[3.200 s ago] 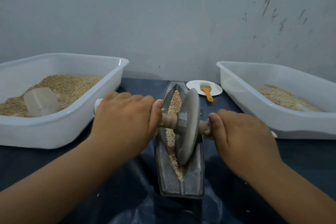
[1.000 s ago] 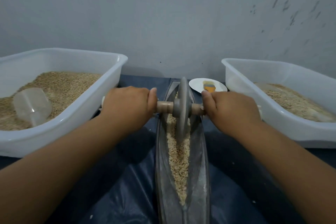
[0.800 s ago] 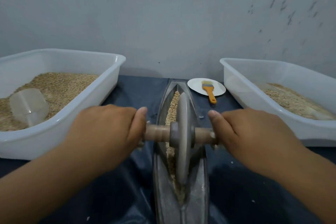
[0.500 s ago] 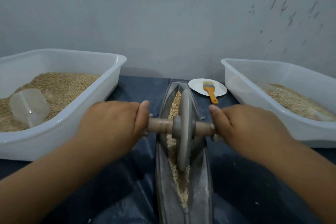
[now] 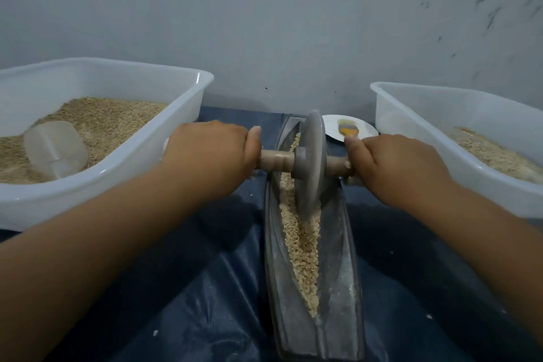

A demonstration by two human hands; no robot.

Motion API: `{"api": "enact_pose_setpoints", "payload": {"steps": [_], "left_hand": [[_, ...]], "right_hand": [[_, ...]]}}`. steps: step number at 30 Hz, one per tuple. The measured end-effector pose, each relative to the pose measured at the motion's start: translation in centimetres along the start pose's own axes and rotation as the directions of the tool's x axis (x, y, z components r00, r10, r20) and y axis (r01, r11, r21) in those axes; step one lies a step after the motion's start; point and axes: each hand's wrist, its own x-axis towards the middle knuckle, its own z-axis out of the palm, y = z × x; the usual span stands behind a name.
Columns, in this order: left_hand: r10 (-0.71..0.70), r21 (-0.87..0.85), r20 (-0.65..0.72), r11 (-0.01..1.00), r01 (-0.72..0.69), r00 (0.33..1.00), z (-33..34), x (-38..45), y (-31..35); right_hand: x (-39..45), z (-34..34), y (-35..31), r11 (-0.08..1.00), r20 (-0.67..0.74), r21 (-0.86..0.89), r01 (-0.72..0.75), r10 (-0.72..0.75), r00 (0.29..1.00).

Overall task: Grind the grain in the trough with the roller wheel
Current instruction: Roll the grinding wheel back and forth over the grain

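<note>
Two hands — left hand [image 5: 210,153], right hand [image 5: 393,166] — each grip clenched round the axle, roller wheel [image 5: 310,161] between them over the trough [image 5: 338,258].

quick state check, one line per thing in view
roller wheel: upright in the trough, toward its far end
trough: holds grain along its groove
left hand: grips the left handle
right hand: grips the right handle
left tub: part full of grain, a clear scoop lying in it
right tub: holds some grain
brush: lying on a white plate
</note>
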Motion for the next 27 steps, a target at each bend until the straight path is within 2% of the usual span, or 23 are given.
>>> {"api": "enact_pose_setpoints", "payload": {"steps": [3, 4, 6, 10, 13, 15, 17, 21, 24, 27], "left_hand": [[-0.185, -0.296, 0.017, 0.938, 0.182, 0.983, -2.7, -3.3, 0.0], [-0.198, -0.347, -0.043, 0.922, 0.171, 0.979, -3.1, -4.4, 0.0], [-0.142, -0.33, -0.162, 0.94, 0.082, 0.977, -4.2, -6.1, -0.3], [-0.081, -0.314, -0.274, 0.949, -0.01, 0.958, -4.2, -6.5, -0.7], [-0.036, -0.256, -0.353, 0.965, -0.06, 0.935, -2.3, -4.1, -0.1], [-0.06, -0.121, -0.234, 0.992, 0.032, 0.971, -0.8, -1.5, -0.1], [-0.061, 0.021, -0.171, 0.998, 0.065, 0.983, 1.3, 1.4, -0.7], [-0.142, 0.007, -0.115, 0.99, 0.144, 0.983, 2.9, 5.8, -1.5], [-0.164, -0.036, -0.104, 0.986, 0.161, 0.981, 2.8, 5.7, -1.4], [-0.057, -0.011, -0.103, 0.998, 0.056, 0.993, 1.5, 2.6, -1.0]], "right_hand": [[-3.4, -2.4, -0.2, 0.996, 0.137, 0.083, 0.006, -0.017, 0.99], [-4.4, -3.2, -0.3, 0.994, 0.173, 0.107, 0.003, -0.022, 0.985], [-6.2, -4.5, -0.3, 0.99, 0.23, 0.141, -0.003, -0.03, 0.973], [-6.2, -4.7, -0.4, 0.993, 0.267, 0.117, -0.02, -0.012, 0.964], [-3.6, -2.5, -0.2, 0.997, 0.146, 0.072, -0.024, 0.013, 0.989], [-1.1, -0.5, 0.3, 0.999, 0.013, 0.022, -0.025, 0.025, 1.0], [1.5, 1.1, 0.8, 1.0, -0.121, -0.017, -0.023, 0.02, 0.992], [5.1, 1.9, 1.1, 0.997, -0.301, -0.078, 0.002, -0.025, 0.953], [4.9, 2.0, 1.3, 0.998, -0.265, -0.055, -0.006, -0.009, 0.964], [2.3, 1.6, 1.2, 0.999, -0.127, -0.035, -0.006, 0.002, 0.992]]}}
